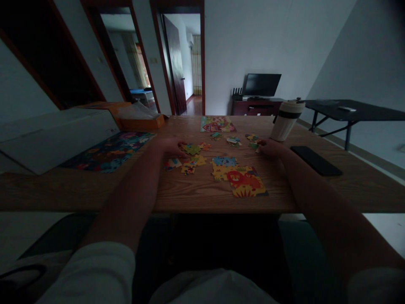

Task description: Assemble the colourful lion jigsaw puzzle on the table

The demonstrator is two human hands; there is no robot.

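Note:
My left hand (173,147) is closed at the edge of some green puzzle pieces (191,149), its fingertips partly hidden behind them. On the right, my right hand (269,149) pinches a small green puzzle piece (254,146) just above the wooden table. Between the hands lies a partly joined puzzle (244,180) with a red lion on yellow and a blue section on top. Loose yellow pieces (196,160) and mixed pieces (189,169) rest near my left hand. Farther back are small piles of pieces (233,141) and a colourful picture sheet (217,124).
A cream tumbler (286,121) and a black phone (315,160) are on the table's right side. At left stand a white box (60,137), a dark patterned sheet (114,150) and an orange box (144,123) with clear plastic. A black folding table (360,110) is beyond.

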